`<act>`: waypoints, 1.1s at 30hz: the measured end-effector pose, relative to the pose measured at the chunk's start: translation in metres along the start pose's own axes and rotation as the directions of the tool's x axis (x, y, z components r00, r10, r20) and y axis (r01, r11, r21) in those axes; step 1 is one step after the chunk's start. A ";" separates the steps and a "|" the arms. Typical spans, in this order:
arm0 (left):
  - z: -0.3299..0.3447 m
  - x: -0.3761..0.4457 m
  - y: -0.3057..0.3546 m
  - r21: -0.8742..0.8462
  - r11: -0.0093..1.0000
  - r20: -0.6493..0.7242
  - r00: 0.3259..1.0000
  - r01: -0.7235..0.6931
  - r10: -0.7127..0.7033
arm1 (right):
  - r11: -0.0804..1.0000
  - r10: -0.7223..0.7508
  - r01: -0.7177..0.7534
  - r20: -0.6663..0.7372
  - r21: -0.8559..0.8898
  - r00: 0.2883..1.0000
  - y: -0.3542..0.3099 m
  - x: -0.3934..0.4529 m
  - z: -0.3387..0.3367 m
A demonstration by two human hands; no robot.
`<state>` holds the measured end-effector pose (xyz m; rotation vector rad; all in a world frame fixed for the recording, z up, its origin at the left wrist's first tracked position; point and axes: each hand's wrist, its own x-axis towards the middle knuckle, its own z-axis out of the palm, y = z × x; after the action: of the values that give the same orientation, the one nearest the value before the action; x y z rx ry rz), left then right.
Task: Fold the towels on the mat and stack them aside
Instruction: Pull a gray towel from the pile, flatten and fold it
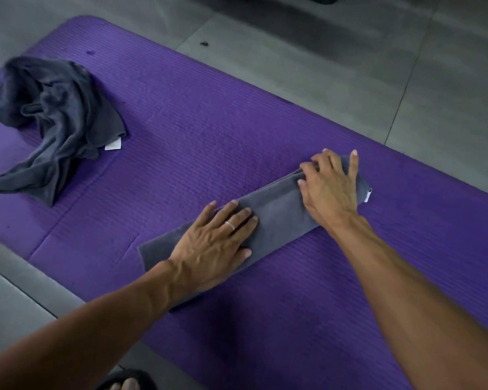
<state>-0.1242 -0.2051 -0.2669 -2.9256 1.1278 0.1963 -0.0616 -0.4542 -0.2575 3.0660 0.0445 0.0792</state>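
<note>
the left hand (213, 243) lies flat on the near half of the folded towel (276, 218), fingers straight and spread, palm pressing down; a thin ring shows on one finger. the right hand (331, 182) is at the far end of the same towel, its fingers partly bent over the top layers where they bunch up. it looks to be gathering or pinching that end rather than pressing it, though how firmly it holds is hard to tell.

the towel is a long narrow grey strip lying aslant across the mat (209, 130), already doubled lengthwise, with a small white tag at its far end. so the step in hand seems to be the crosswise fold of this first towel. the next move likely calls for lifting the far end and bringing it over toward the near end while the left hand pins the cloth, then smoothing the edges square.

the cloth is soft and matte with a fine nap, limp enough to slip out of line. the mat is purple foam with fine ribs and sits on grey floor tiles (350, 66).

well apart, at the mat's far left, a darker grey towel (54, 116) lies crumpled in a heap with a white tag showing, not yet folded. no stack is in view.
</note>
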 end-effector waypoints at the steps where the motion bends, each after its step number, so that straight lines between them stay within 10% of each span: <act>1: 0.007 0.000 0.003 -0.009 1.000 0.045 0.999 0.017 -0.017 | 0.998 0.008 -0.005 -0.062 0.058 0.998 -0.007 -0.004 -0.002; 4: 0.024 -0.006 0.004 -0.025 0.994 0.058 0.992 0.110 -0.108 | 0.954 -0.192 0.220 -0.152 0.202 0.970 -0.043 -0.034 0.006; 10: 0.028 -0.010 0.005 -0.068 0.986 -0.023 0.988 0.149 -0.151 | 0.894 -0.443 0.431 0.105 0.120 0.890 -0.011 -0.045 0.037; 18: 0.027 -0.009 0.003 -0.068 0.985 -0.007 0.987 0.159 -0.159 | 0.999 -0.008 0.019 0.239 -0.042 0.971 0.062 0.002 0.023; 22: 0.027 -0.009 0.001 -0.101 0.983 -0.025 0.987 0.154 -0.157 | 0.964 -0.265 0.252 0.198 0.086 0.944 0.012 -0.033 0.021; 28: 0.031 -0.040 -0.023 -0.116 0.966 -0.008 0.972 0.233 -0.236 | 0.999 -0.030 0.033 0.362 -0.002 0.932 0.007 -0.034 0.012; 33: 0.014 -0.070 -0.054 -0.172 0.933 -0.044 0.944 0.315 -0.327 | 0.981 -0.114 0.079 0.196 0.178 0.974 -0.053 -0.074 -0.004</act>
<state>-0.1409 -0.1175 -0.2751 -3.2292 0.6464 0.1892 -0.1372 -0.4036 -0.2613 3.2158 0.1983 -0.2602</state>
